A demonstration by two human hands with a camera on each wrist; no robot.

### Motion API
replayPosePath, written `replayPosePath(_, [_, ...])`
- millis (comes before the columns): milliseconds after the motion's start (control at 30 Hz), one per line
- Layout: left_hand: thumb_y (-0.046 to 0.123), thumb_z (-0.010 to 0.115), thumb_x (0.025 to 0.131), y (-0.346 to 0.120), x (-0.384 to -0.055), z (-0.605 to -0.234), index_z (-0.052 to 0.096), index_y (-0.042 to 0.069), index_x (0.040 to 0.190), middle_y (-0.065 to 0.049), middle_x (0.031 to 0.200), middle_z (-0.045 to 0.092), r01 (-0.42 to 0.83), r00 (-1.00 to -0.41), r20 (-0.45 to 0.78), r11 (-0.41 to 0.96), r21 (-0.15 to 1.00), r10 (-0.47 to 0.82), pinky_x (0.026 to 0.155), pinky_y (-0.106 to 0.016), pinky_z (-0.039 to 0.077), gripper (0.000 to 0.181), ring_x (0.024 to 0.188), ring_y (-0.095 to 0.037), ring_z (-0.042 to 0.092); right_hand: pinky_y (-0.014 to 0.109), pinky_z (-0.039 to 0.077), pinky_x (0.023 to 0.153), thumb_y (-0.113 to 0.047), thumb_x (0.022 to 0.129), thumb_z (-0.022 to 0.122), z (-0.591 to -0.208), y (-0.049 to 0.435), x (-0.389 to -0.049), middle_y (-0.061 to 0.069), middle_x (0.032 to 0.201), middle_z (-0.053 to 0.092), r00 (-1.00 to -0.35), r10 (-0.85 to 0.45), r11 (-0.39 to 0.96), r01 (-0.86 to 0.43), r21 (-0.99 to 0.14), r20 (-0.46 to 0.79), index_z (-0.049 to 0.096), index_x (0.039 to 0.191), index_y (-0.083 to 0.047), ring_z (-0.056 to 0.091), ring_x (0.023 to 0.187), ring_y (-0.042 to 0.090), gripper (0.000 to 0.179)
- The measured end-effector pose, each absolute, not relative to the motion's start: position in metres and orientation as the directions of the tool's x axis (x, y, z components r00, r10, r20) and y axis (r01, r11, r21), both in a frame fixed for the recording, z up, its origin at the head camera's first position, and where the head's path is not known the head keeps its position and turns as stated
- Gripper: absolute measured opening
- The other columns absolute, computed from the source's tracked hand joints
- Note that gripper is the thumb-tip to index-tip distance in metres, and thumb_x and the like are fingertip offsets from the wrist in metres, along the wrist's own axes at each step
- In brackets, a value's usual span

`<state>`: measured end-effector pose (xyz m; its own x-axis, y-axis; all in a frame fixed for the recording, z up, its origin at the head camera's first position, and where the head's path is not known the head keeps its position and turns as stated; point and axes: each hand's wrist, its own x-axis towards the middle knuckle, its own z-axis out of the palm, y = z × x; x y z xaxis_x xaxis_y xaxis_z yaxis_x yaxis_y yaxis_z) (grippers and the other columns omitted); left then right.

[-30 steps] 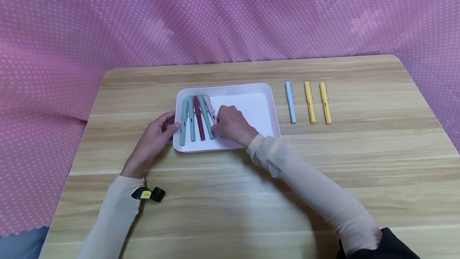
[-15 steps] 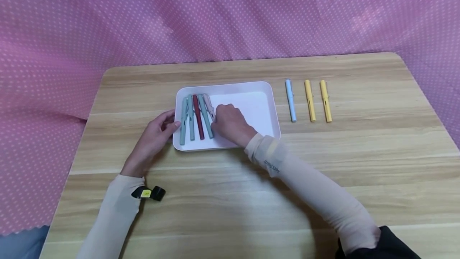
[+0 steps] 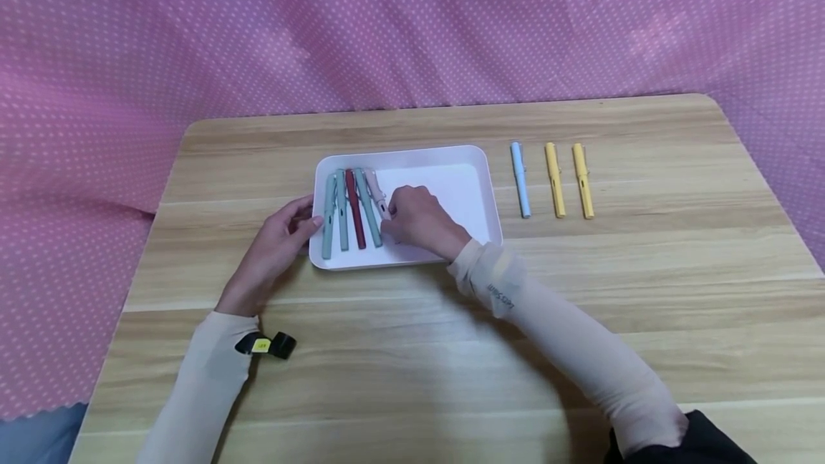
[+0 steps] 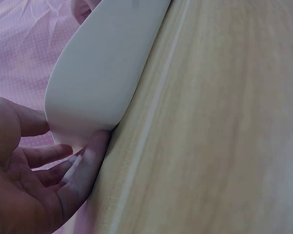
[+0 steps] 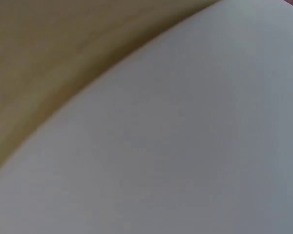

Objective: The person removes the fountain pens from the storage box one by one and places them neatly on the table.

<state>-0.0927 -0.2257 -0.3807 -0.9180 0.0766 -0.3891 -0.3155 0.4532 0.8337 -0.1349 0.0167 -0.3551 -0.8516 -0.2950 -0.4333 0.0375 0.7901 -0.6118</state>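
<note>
A white tray [image 3: 451,177] holds a row of pens along its left side. From the left lie two grey-green pens [image 3: 329,217], a dark red pen [image 3: 356,210], another grey-green pen [image 3: 368,208] and a pale pink pen [image 3: 374,185]. My right hand [image 3: 422,219] reaches over the tray and pinches the pale pink pen's near end, which its fingers partly hide. At the tray's left edge, my left hand [image 3: 277,242] grips with the thumb at the rim. The left wrist view shows its fingers [image 4: 85,168] against the tray's corner. Only tray wall [image 5: 161,131] fills the right wrist view.
Right of the tray, a light blue pen [image 3: 520,181] and two yellow pens [image 3: 555,181] lie apart on the wooden table [image 3: 387,364]. A pink dotted cloth [image 3: 412,27] hangs behind the table and down its sides.
The right hand stays at the pale pink pen, shifting only slightly, with its wrist turning a little to the right. The left hand and tray hold still.
</note>
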Motion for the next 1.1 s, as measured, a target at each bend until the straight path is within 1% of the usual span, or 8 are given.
replayPosePath(133, [0.038,0.052,0.11,-0.226,-0.092,-0.381,0.03,0.02,0.165,-0.008,0.15,0.048,-0.311,-0.92,-0.385,0.454,0.835,0.078,0.101,-0.036,0.047,0.062,0.129,-0.028,0.047,0.024,0.042,0.051,-0.018,0.096,0.074,-0.352,0.023,-0.133,0.007,0.079,0.069,-0.868,-0.302,0.757,0.032,-0.652,-0.393,0.071,0.095,-0.006,0.056,0.061,0.013,0.013])
replayPosePath(300, [0.038,0.051,0.11,-0.226,-0.093,-0.381,0.03,0.02,0.165,-0.009,0.15,0.048,-0.306,-0.92,-0.383,0.461,0.833,0.08,0.1,-0.036,0.049,0.062,0.129,-0.029,0.047,0.024,0.047,0.055,-0.019,0.097,0.074,-0.347,0.031,-0.131,0.005,0.086,0.07,-0.885,-0.308,0.72,0.023,-0.693,-0.35,0.071,0.107,-0.004,0.062,0.066,0.014,0.018])
replayPosePath(400, [0.038,0.051,0.11,-0.226,-0.093,-0.381,0.03,0.02,0.165,-0.009,0.15,0.047,-0.308,-0.92,-0.384,0.46,0.833,0.079,0.1,-0.036,0.049,0.061,0.129,-0.029,0.047,0.026,0.05,0.058,-0.019,0.097,0.073,-0.344,0.036,-0.131,0.005,0.085,0.071,-0.891,-0.311,0.696,0.023,-0.717,-0.331,0.07,0.113,-0.003,0.066,0.067,0.015,0.022])
replayPosePath(500, [0.037,0.051,0.11,-0.226,-0.093,-0.382,0.03,0.02,0.165,-0.008,0.15,0.047,-0.315,-0.918,-0.389,0.455,0.833,0.077,0.102,-0.037,0.047,0.061,0.129,-0.029,0.046,0.027,0.053,0.061,-0.018,0.098,0.073,-0.342,0.043,-0.131,0.004,0.084,0.073,-0.897,-0.312,0.669,0.025,-0.743,-0.312,0.069,0.115,-0.002,0.07,0.068,0.015,0.024])
replayPosePath(633, [0.038,0.052,0.11,-0.226,-0.094,-0.382,0.03,0.02,0.165,-0.009,0.15,0.047,-0.323,-0.916,-0.396,0.462,0.826,0.069,0.102,-0.038,0.047,0.062,0.129,-0.029,0.046,0.028,0.054,0.062,-0.017,0.097,0.072,-0.339,0.052,-0.131,0.004,0.084,0.073,-0.909,-0.312,0.633,0.018,-0.774,-0.276,0.07,0.116,0.0,0.072,0.069,0.015,0.025])
replayPosePath(867, [0.04,0.051,0.11,-0.226,-0.093,-0.384,0.029,0.021,0.165,-0.009,0.151,0.047,-0.323,-0.915,-0.398,0.472,0.82,0.066,0.101,-0.037,0.048,0.063,0.13,-0.029,0.046,0.026,0.051,0.063,-0.017,0.096,0.071,-0.336,0.071,-0.132,0.003,0.081,0.075,-0.936,-0.284,0.613,-0.012,-0.79,-0.206,0.073,0.113,-0.002,0.072,0.068,0.014,0.023])
replayPosePath(1100, [0.04,0.051,0.11,-0.226,-0.094,-0.383,0.029,0.022,0.166,-0.008,0.151,0.046,-0.324,-0.914,-0.4,0.471,0.82,0.067,0.102,-0.038,0.048,0.063,0.13,-0.029,0.045,0.026,0.051,0.061,-0.017,0.095,0.072,-0.331,0.091,-0.131,0.004,0.084,0.076,-0.953,-0.252,0.6,-0.016,-0.8,-0.17,0.073,0.113,-0.001,0.074,0.068,0.015,0.024])
